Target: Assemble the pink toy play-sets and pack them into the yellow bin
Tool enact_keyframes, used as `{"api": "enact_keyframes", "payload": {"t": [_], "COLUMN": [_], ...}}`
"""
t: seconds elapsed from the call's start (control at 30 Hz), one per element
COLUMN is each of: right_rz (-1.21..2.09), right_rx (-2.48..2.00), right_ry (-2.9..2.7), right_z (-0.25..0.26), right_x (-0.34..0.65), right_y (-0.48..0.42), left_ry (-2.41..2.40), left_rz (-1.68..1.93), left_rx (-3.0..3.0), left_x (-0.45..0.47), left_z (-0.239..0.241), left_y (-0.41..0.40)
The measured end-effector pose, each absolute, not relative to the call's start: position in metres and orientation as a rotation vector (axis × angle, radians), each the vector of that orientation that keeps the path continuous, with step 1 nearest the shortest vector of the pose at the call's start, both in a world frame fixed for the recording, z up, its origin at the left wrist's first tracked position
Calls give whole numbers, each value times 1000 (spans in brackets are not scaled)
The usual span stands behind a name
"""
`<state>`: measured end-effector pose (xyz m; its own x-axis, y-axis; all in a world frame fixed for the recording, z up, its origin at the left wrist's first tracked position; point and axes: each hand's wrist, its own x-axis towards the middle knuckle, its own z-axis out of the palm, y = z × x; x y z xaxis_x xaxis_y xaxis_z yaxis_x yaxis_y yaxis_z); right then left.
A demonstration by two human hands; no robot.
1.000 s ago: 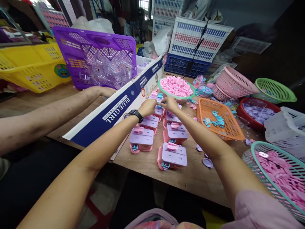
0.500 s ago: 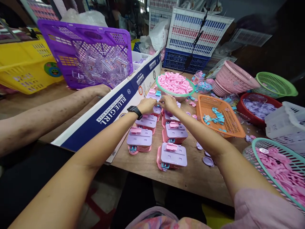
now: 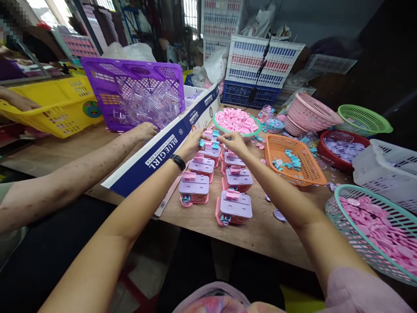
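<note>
My left hand (image 3: 193, 144), with a black band at the wrist, pinches a small blue plastic piece (image 3: 202, 142) over the far end of the left row of toys. My right hand (image 3: 235, 142) is just across from it, thumb and fingers drawn together; anything between them is too small to make out. Below and nearer stand two rows of small pink toy boxes with lilac lids, such as the nearest right one (image 3: 235, 208) and the nearest left one (image 3: 194, 188). Pink pieces sit on several lids, and blue pieces (image 3: 215, 146) on a far one.
A long blue-and-white cardboard panel (image 3: 140, 167) borders the left row. Beyond it are another person's hand (image 3: 146, 131) and a purple crate (image 3: 130, 65). A basin of pink pieces (image 3: 236, 119), an orange basket (image 3: 312, 174) and a green basket (image 3: 332, 204) stand right and behind.
My hands have moved apart, the left one drawing left with the blue piece now visible in its fingers. The camera view has shifted, and another hand shows at the yellow crate.
</note>
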<state>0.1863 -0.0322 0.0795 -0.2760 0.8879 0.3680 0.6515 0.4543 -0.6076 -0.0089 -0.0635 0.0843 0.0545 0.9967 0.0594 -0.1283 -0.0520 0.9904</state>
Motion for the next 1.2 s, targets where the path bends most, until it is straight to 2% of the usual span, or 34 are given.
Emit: {"api": "enact_keyframes", "payload": {"t": [0.1, 0.37, 0.57, 0.77, 0.87, 0.97, 1.07, 1.2], "right_rz": [607, 760, 381, 247, 214, 192, 169, 70], "right_rx": [-1065, -1107, -841, -731, -860, -1079, -1231, -1274], "right_ry": [-2006, -1985, -2200, -2328, -2318, -2425, -2575, -2719], "right_z": [80, 78, 81, 80, 71, 61, 54, 57], "right_x": [178, 153, 161, 171, 175, 175, 171, 165], "right_y": [-61, -88, -89, -84, -76, -65, -56, -54], "left_ry": [922, 986, 903, 870, 1091, 1461, 1559, 1457], "left_rz": [1252, 1459, 1147, 999, 1083, 1225, 939, 514], "left_rx": [887, 990, 611, 586, 868, 1583, 2253, 2534], "left_x": [-8, 9, 4, 4, -1, -13, -22, -26], "left_z": [88, 81, 90, 89, 83, 73, 61, 48], "left_y": [-81, -107, -100, -98, -107, -115, -119, -117]}}
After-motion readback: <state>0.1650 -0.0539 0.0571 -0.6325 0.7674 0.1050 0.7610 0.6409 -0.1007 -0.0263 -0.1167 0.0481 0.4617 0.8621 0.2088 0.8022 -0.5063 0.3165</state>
